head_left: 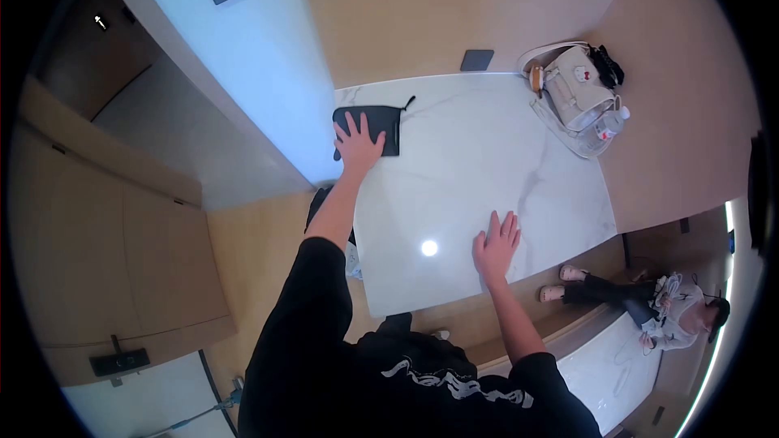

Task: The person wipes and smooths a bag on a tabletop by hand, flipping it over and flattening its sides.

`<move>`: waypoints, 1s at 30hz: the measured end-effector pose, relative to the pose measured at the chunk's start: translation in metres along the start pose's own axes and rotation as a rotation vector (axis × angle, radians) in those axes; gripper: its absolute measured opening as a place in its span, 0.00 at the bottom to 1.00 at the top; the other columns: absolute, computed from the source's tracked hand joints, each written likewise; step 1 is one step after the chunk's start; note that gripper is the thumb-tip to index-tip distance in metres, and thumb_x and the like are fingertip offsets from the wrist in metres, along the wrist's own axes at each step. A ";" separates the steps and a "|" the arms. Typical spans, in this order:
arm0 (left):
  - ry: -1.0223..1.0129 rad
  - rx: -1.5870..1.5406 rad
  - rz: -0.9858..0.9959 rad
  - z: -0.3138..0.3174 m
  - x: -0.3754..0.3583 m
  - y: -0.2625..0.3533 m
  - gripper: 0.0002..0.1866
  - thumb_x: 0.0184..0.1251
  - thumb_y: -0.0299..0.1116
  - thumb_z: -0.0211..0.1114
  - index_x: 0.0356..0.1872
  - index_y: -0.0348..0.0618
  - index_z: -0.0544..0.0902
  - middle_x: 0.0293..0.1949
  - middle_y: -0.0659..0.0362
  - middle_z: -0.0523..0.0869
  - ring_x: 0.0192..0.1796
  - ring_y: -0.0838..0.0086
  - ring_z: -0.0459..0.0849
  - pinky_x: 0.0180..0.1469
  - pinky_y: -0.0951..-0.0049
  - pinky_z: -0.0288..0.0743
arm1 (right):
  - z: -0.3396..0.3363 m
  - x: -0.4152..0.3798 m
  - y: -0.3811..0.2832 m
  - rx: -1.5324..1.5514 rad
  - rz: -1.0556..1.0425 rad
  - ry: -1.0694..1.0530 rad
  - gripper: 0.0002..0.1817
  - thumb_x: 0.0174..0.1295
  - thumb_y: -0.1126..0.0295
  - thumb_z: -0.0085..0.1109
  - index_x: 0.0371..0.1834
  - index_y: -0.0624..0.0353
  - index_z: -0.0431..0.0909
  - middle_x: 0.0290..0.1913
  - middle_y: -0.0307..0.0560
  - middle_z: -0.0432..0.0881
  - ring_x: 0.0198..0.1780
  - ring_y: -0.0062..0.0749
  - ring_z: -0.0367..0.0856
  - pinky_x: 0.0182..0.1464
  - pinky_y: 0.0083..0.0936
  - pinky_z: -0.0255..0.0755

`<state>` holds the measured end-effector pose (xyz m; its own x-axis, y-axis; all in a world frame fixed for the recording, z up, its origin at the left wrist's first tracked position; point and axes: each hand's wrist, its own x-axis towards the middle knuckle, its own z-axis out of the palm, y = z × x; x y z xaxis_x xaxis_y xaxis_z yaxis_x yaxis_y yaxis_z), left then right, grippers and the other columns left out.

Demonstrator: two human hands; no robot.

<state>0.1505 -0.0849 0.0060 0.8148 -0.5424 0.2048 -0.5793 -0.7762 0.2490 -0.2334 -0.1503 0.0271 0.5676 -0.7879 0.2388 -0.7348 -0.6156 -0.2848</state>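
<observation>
A black zippered pouch (389, 126) with a wrist strap lies flat near the far left corner of the white marbled table (454, 170). Spread over the pouch's left part is my left hand (358, 144), fingers apart, resting on it without gripping. My right hand (496, 250) lies flat on the tabletop near its front edge, its fingers stretched out and nothing in them. The palms of both hands are hidden.
At the table's far right stand a cream backpack (578, 91) and a clear bottle (606, 126). A dark socket plate (477, 60) is on the wall behind. To the lower right, a person (673, 312) sits holding whitish cords. A door (122, 276) is at the left.
</observation>
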 end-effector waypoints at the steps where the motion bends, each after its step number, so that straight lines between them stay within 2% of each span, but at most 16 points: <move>1: 0.012 -0.004 0.000 -0.004 -0.017 0.000 0.41 0.64 0.61 0.57 0.74 0.49 0.63 0.76 0.43 0.53 0.74 0.31 0.49 0.61 0.31 0.61 | 0.002 0.000 0.001 0.018 -0.004 0.009 0.32 0.61 0.62 0.53 0.70 0.60 0.66 0.75 0.70 0.56 0.77 0.60 0.49 0.76 0.55 0.41; 3: 0.030 -0.028 0.067 -0.010 -0.057 0.000 0.41 0.64 0.60 0.58 0.74 0.49 0.64 0.76 0.43 0.54 0.74 0.31 0.49 0.59 0.31 0.63 | 0.006 -0.001 0.004 0.021 -0.017 0.032 0.32 0.61 0.61 0.54 0.70 0.60 0.66 0.74 0.70 0.56 0.77 0.60 0.49 0.76 0.55 0.41; 9: 0.052 -0.031 0.072 -0.047 -0.224 0.024 0.40 0.63 0.56 0.60 0.74 0.49 0.64 0.76 0.43 0.54 0.74 0.32 0.49 0.60 0.31 0.63 | 0.016 -0.001 0.009 0.039 -0.021 0.083 0.31 0.61 0.61 0.54 0.69 0.59 0.68 0.74 0.69 0.57 0.77 0.59 0.51 0.76 0.55 0.43; 12: -0.035 -0.072 0.148 -0.081 -0.315 0.030 0.38 0.65 0.52 0.61 0.74 0.50 0.64 0.76 0.43 0.54 0.75 0.32 0.49 0.63 0.29 0.58 | 0.015 -0.002 0.008 0.045 -0.003 0.085 0.31 0.62 0.60 0.54 0.69 0.58 0.68 0.74 0.68 0.57 0.77 0.58 0.51 0.76 0.55 0.43; 15: -0.158 -0.048 0.223 -0.105 -0.361 0.026 0.37 0.64 0.51 0.62 0.73 0.50 0.65 0.76 0.44 0.54 0.75 0.33 0.49 0.65 0.28 0.54 | 0.013 0.000 0.008 0.050 0.012 0.079 0.30 0.62 0.60 0.54 0.69 0.57 0.69 0.74 0.67 0.58 0.77 0.57 0.51 0.76 0.55 0.43; 17: -0.233 -0.018 0.232 -0.114 -0.372 0.027 0.37 0.64 0.51 0.62 0.73 0.50 0.66 0.76 0.44 0.54 0.75 0.34 0.49 0.66 0.28 0.53 | 0.013 -0.003 0.009 0.052 -0.003 0.092 0.30 0.62 0.60 0.54 0.68 0.58 0.69 0.74 0.68 0.58 0.77 0.58 0.52 0.76 0.55 0.43; 22: -0.177 -0.089 0.286 -0.109 -0.363 0.035 0.34 0.61 0.48 0.64 0.69 0.50 0.71 0.75 0.46 0.58 0.74 0.35 0.52 0.70 0.32 0.50 | 0.009 -0.002 0.007 0.095 0.007 0.064 0.31 0.61 0.60 0.55 0.68 0.58 0.70 0.74 0.68 0.58 0.77 0.58 0.51 0.76 0.55 0.42; 25: -0.248 -0.126 0.310 -0.109 -0.352 0.042 0.35 0.61 0.49 0.65 0.69 0.49 0.71 0.75 0.46 0.59 0.74 0.35 0.54 0.71 0.35 0.50 | 0.005 0.000 0.008 0.133 0.016 0.022 0.30 0.60 0.61 0.55 0.68 0.58 0.70 0.74 0.68 0.57 0.77 0.58 0.50 0.76 0.54 0.41; 30: -0.243 -0.162 0.311 -0.098 -0.331 0.073 0.37 0.61 0.51 0.66 0.70 0.49 0.70 0.76 0.47 0.57 0.75 0.36 0.52 0.72 0.37 0.49 | 0.003 0.002 0.012 0.203 -0.010 -0.039 0.31 0.58 0.61 0.56 0.67 0.59 0.70 0.74 0.68 0.57 0.78 0.61 0.47 0.76 0.58 0.38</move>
<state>-0.1637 0.0699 0.0489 0.5714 -0.8178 0.0693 -0.7787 -0.5136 0.3603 -0.2396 -0.1590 0.0211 0.5909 -0.7796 0.2075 -0.6415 -0.6101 -0.4651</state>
